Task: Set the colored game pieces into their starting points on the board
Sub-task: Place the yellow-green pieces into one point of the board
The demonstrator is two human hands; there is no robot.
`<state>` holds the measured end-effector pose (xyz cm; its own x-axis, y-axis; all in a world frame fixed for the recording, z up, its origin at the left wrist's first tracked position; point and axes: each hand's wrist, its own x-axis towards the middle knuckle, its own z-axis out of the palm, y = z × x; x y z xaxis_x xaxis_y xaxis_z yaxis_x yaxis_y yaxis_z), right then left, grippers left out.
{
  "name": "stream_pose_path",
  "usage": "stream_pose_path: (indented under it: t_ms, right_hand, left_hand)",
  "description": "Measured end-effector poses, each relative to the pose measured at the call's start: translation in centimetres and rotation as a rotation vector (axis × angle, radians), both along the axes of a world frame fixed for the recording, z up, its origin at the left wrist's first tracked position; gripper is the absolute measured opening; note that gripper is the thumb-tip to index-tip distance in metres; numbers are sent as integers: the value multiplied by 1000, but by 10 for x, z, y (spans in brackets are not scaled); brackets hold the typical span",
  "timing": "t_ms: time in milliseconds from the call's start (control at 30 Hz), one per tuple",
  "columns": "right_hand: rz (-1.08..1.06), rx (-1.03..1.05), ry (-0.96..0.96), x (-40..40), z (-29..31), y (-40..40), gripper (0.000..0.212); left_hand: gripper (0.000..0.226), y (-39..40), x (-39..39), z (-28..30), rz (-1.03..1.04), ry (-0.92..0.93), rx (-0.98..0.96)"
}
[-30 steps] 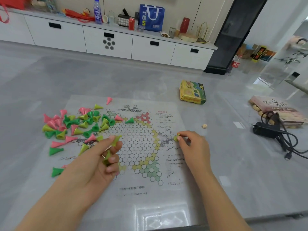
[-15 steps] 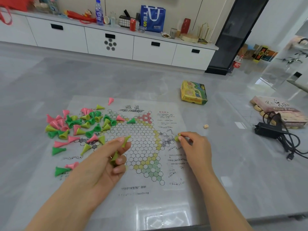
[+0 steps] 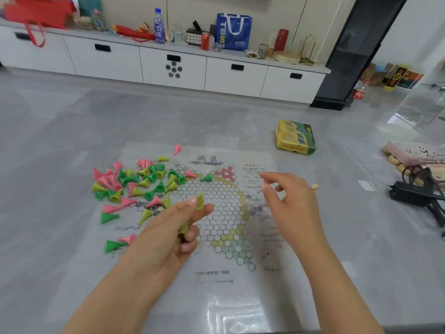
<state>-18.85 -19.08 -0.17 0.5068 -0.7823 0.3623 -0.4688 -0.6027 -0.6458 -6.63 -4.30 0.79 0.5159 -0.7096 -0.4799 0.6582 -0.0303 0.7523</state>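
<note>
We pinch yellow-green cones [image 3: 199,201] in L hand [image 3: 168,232]; R hand [image 3: 286,201] loose, empty. Could drop extras onto board [image 3: 224,213].

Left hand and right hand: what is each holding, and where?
Left hand pinches one yellow-green plastic cone piece between thumb and forefinger, another tucked under curled fingers. Right hand is blurred; cannot tell.

Only clear text is "TBS" in big letters down the blue bag [image 3: 233,31] on the counter. The yellow box [image 3: 295,137] has "45" on its side. The board sheet [image 3: 216,213] and the blue bottle [image 3: 159,26] have print too, but it's too blurry to read.
</note>
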Motion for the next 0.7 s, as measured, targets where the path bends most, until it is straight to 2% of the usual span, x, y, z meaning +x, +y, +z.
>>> stream_pose_path:
  t_ms: [100,200,267,333,400,467,567,633,700]
  right_hand:
    - [317,124,-76,20,24,38,17]
    - [430,138,-119,29,25,53,11]
    - [432,185,-152,30,24,52,6]
    - [428,292,-180,29,24,50,13]
    - [434,347,-191,28,23,49,12]
    - [433,353,-191,27,21,48,11]
    - [434,312,-198,27,22,48,20]
    - [410,273,-185,27,22,48,22]
    - [332,286,-191,24,22,43,17]
  left_hand:
    - [16,-1,-4,-1,-43,-82,4]
    - [14,-3,-7,-2,-55,-131,-4]
    - [15,-4,-8,-4,-50,-141,0]
    - [16,-4,-7,-5,-52,-140,0]
    - [16,-5,-6,-5,-38,-122,-10]
    - [14,-6,-6,-6,-23,-112,-16]
    - [13,-7,-6,-7,-41,-161,14]
    - [16,-6,-4,-5,-78,-270,77]
    - [14,-4,6,-4,-102,-545,220]
